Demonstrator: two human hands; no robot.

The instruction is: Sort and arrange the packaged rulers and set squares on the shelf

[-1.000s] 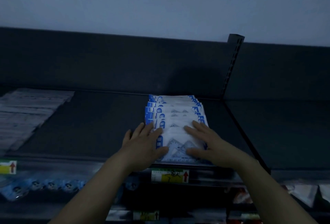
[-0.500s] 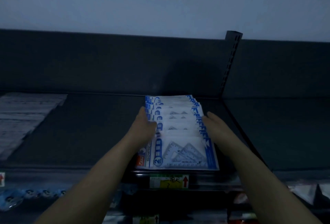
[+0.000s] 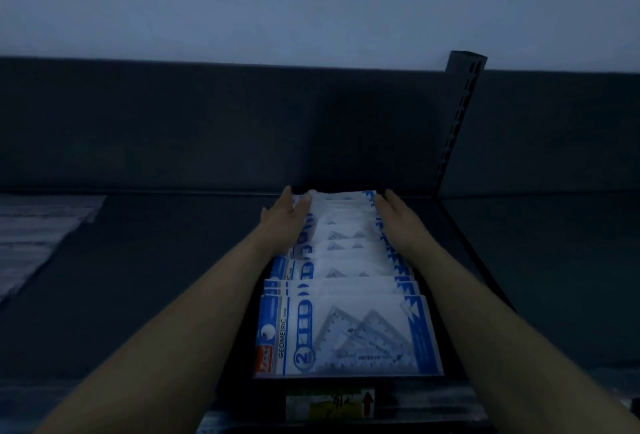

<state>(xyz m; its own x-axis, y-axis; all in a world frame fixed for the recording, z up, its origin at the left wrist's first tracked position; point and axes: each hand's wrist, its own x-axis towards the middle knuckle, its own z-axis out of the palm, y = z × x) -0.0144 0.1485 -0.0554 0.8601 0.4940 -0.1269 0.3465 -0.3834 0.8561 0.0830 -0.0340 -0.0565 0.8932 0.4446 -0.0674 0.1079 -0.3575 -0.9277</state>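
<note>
Dark shelf (image 3: 156,278) carries the overlapping set-square packs (image 3: 349,329) from front edge to back panel (image 3: 207,129). Left hand (image 3: 287,217) and right hand (image 3: 398,219) have slid from the front pack to the far end, fingers straight, flanking the row, likely squaring it.

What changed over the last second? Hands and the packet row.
Both hands came off the front packet, where they lay flat, moved to the sides of the packet row and slid to its far end. The left hand and right hand now flank the rear packets, fingers straight. Nothing gripped. The row stays on the shelf.
</note>
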